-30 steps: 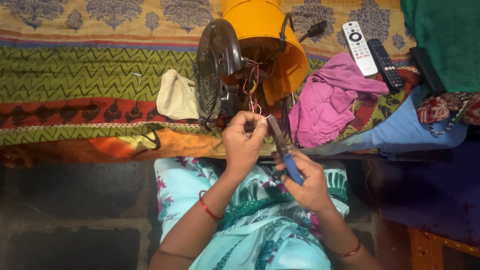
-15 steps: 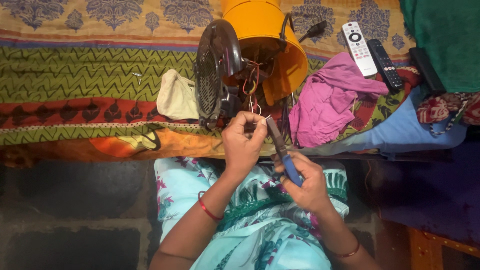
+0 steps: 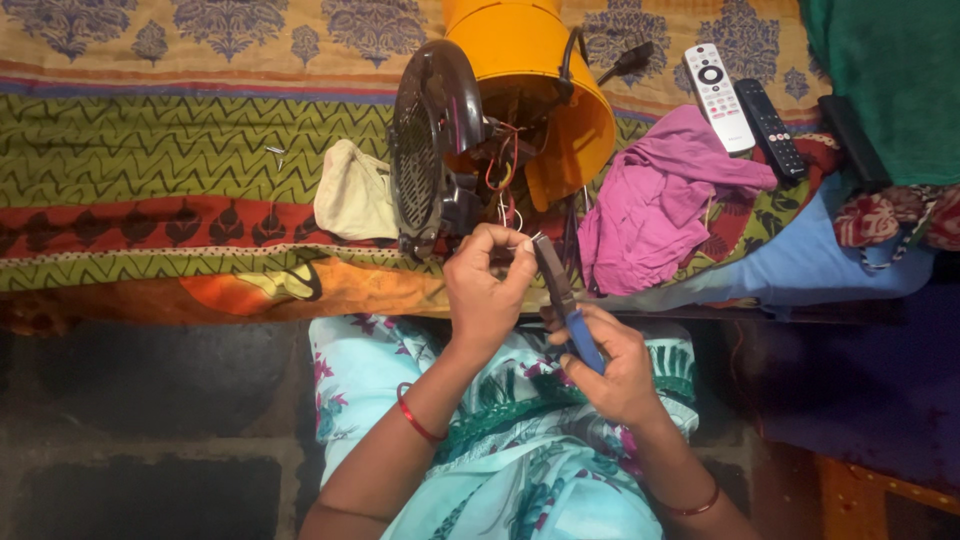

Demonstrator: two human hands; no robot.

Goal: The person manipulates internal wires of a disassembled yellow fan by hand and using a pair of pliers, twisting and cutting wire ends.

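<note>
Right hand (image 3: 610, 360) gripping blue-handled pliers (image 3: 565, 300), left hand (image 3: 487, 285) pinching thin wires (image 3: 505, 205), wires hanging from orange fan housing (image 3: 530, 80) with black grille (image 3: 420, 150), lying on patterned bedspread (image 3: 180, 160)

one head-worn camera looks steeply down, close over the lap, facing the patterned bed cover (image 3: 150, 150) on the far side.

Pliers (image 3: 560, 295) had blue plastic grips, dull metal jaws; fan housing (image 3: 520, 60) glossy orange plastic; bedspread (image 3: 180, 170) matt woven cloth.
</note>
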